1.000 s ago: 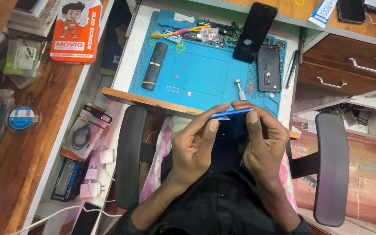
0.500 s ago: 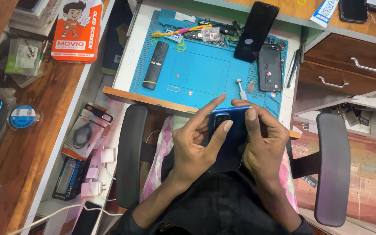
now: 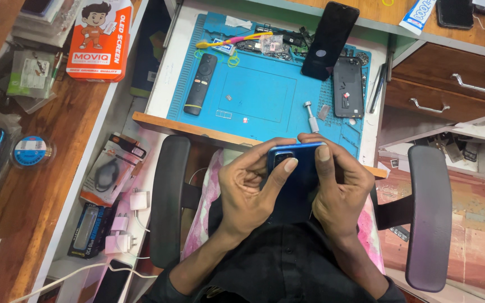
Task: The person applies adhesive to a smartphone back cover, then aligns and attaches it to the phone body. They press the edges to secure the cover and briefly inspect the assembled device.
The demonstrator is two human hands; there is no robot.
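Both hands clasp a blue smartphone [image 3: 296, 168] close over the lap, its back and camera block turned up: the left hand [image 3: 248, 193] wraps the left edge with its thumb laid near the camera, while the right hand [image 3: 338, 188] closes on the right edge with a fingertip pressed at the top corner, a grip that looks meant to steady the body while the edge is worked. At 9 o'clock and 3 o'clock of the phone stand the dark armrests of a chair [image 3: 428, 219], so the phone hangs between them, just short of the surface. Beyond, at 12 o'clock, a blue repair mat [image 3: 259, 98] covers the surface [image 3: 169, 73], apparently to keep small parts from rolling off. On it, a small silver cylindrical tool [image 3: 311, 115] lies nearest the hands; a black remote control [image 3: 200, 84] lies at 11 o'clock; a dark phone back cover [image 3: 348, 87] lies inside-up at 1 o'clock; farther off a black phone [image 3: 329, 39] lies tilted at the mat's far edge, beside a toothbrush [image 3: 234, 40] and loose parts. Well left, at 10 o'clock, an orange box [image 3: 99, 39] rests on a wooden shelf, with chargers [image 3: 122, 224] and packaged accessories below it. At 2 o'clock are wooden drawers [image 3: 450, 84] with metal handles.
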